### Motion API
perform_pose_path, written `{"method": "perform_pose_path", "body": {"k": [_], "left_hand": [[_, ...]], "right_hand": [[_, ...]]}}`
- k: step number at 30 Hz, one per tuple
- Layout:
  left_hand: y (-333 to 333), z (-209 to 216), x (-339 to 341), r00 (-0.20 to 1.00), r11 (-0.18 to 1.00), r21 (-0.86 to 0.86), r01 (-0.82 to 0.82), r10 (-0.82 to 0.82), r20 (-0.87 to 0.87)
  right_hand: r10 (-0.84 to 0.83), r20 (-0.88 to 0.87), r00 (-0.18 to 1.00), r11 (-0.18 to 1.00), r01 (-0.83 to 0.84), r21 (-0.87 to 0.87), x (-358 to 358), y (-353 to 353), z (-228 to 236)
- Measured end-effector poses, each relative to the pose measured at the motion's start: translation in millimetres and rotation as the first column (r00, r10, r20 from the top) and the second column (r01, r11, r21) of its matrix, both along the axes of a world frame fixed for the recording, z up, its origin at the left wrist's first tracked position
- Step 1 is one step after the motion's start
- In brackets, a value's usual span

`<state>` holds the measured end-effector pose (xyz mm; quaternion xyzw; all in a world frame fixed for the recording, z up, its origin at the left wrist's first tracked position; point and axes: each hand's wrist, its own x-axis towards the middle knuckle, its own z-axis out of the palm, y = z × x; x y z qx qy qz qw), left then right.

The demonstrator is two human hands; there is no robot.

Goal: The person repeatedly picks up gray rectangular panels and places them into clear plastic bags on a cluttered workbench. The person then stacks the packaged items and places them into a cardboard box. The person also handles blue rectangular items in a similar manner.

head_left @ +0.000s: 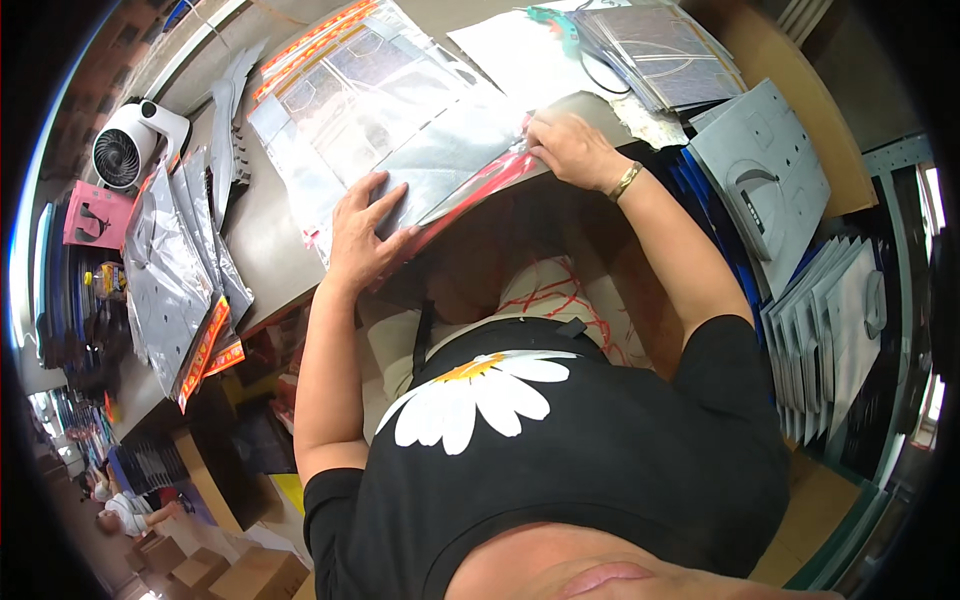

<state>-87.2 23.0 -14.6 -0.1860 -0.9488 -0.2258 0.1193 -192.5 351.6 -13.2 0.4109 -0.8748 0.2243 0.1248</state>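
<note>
A clear plastic bag (pixel 300 205) with a red and orange printed band along its far end lies on the table before me. Inside it is a flat grey item with pale line patterns, perhaps a folder or printed sheet. My left hand (pixel 365 230) rests with spread fingers on the bag's near left part. At the bag's right corner, the fingers of my right hand (pixel 575 150) are closed on its near edge, where a red strip (pixel 490 182) runs. The fingertips of that hand are partly hidden by glare.
A stack of grey printed sheets (pixel 670 55) and a green-handled tool (pixel 555 30) lie at the far right. Grey folders (pixel 765 180) stand at the right. On the left are a white fan (pixel 120 150), a pink box (pixel 92 215) and bagged grey items (pixel 175 270). Another person (pixel 130 512) is farther off.
</note>
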Motion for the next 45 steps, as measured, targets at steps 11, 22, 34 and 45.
{"method": "perform_pose_path", "body": {"k": [11,22,34,45], "left_hand": [[-2.8,0.9,-2.5,0.999,1.0,0.002,0.01,-0.01,0.047],[-53.0,19.1,82.3,0.998,0.915,-0.402,-0.037,0.013,-0.062],[-16.9,16.4,82.7,0.914,0.565,0.787,-0.247,0.405,-0.004],[-22.6,9.6,80.1,0.898,0.264,0.922,-0.285,0.41,0.16]], "right_hand": [[0.249,0.412,0.876,0.945,-0.313,0.094,167.9,0.4,-44.5],[-0.362,-0.021,0.932,0.714,0.292,0.636,170.1,147.2,-172.5],[0.249,0.901,0.356,0.869,0.327,-0.37,124.3,-72.2,0.3],[0.645,0.724,0.246,0.417,0.68,-0.603,55.8,-125.7,22.6]]}}
